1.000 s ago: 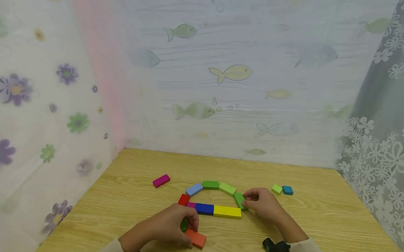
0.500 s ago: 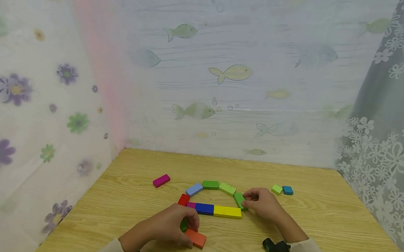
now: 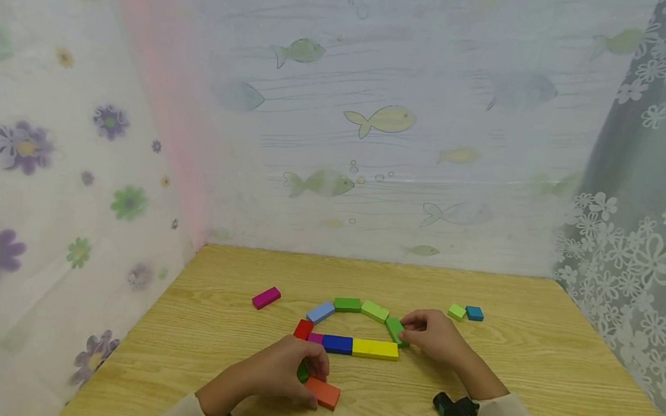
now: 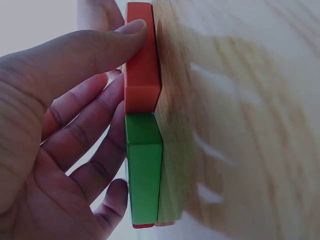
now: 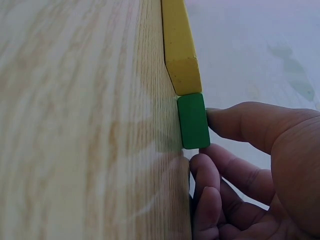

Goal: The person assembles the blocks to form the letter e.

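Observation:
My left hand [image 3: 289, 371] pinches an orange block [image 3: 324, 394] at the table's front. In the left wrist view its thumb lies on the orange block [image 4: 142, 65], the other fingers behind. A dark green block [image 4: 145, 175] stands end to end with it, mostly covered by the hand in the head view. My right hand [image 3: 434, 336] holds a green block [image 3: 396, 331] between thumb and fingers, at the right end of a curved row. The right wrist view has this green block [image 5: 194, 121] right at the end of a yellow block [image 5: 181, 45].
Light green [image 3: 375, 311], green [image 3: 347, 305], pale blue [image 3: 320, 313] and red [image 3: 303, 330] blocks continue the curve. A straight row has magenta, blue [image 3: 337, 345] and yellow pieces. Apart lie a magenta block [image 3: 266, 298], a lime block [image 3: 456, 312] and a teal block [image 3: 474, 313].

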{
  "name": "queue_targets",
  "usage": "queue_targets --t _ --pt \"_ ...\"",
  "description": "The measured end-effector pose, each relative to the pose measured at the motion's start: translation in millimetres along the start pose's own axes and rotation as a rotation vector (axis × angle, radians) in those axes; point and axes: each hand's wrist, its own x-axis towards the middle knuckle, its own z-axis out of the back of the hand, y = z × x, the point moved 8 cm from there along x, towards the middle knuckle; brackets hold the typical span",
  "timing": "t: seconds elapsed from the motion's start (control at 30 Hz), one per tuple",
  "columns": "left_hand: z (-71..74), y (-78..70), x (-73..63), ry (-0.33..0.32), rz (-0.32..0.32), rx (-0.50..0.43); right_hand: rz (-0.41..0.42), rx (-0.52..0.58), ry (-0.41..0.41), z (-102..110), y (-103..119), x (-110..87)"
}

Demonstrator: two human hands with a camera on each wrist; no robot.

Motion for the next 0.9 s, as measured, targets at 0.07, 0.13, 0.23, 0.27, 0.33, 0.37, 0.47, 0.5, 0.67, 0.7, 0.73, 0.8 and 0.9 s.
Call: queue_targets --t 0.07,0.13,0.23,0.27,0.33,0.37,0.47,0.5,0.67,0.7,0.73,0.8,0.9 --pt "0.1 -0.8 0.0 0.0 -0.003 0.001 -0.001 0.003 -0.001 0 0 -0.6" --pt "0.0 -1.5 -0.1 0.002 -0.008 0.001 0.002 0.002 0.0 0 1 -1.1" --pt "-0.1 -2.4 -0.4 0.003 -0.012 0.001 0.006 -0.001 0.0 0 1 -1.3" --pt "-0.2 -2.5 -0.4 0.004 -0.012 0.002 0.007 -0.002 0.0 0 2 -1.3" --pt "-0.2 -2.5 -0.6 0.006 -0.013 0.003 0.007 -0.002 -0.002 0 1 -1.1" --pt "-0.2 -2.6 -0.6 0.007 -0.014 0.003 0.006 -0.002 -0.002 0 1 -1.1" --pt "-0.4 -2.7 -0.7 0.011 -0.022 0.003 0.004 -0.001 -0.003 0 1 -0.9" --pt "-0.5 -2.7 -0.7 0.014 -0.024 0.003 0.004 0.0 -0.002 0 0 -0.7" --pt "1.7 -4.2 0.9 0.009 -0.045 0.031 0.007 0.005 0.001 0 -1 -0.3" --pt "2.9 -4.9 1.5 0.006 -0.051 0.044 0.007 0.007 0.003 0 -1 -0.3" --pt "4.3 -5.7 2.2 0.001 -0.057 0.055 0.007 0.009 0.003 0 -1 -0.3" --pt "7.8 -7.3 3.6 -0.005 -0.056 0.076 0.01 0.012 0.005 0 -1 -0.2" --pt "15.2 -9.9 5.1 -0.017 -0.055 0.091 0.014 0.01 0.005 0 -1 0.0"
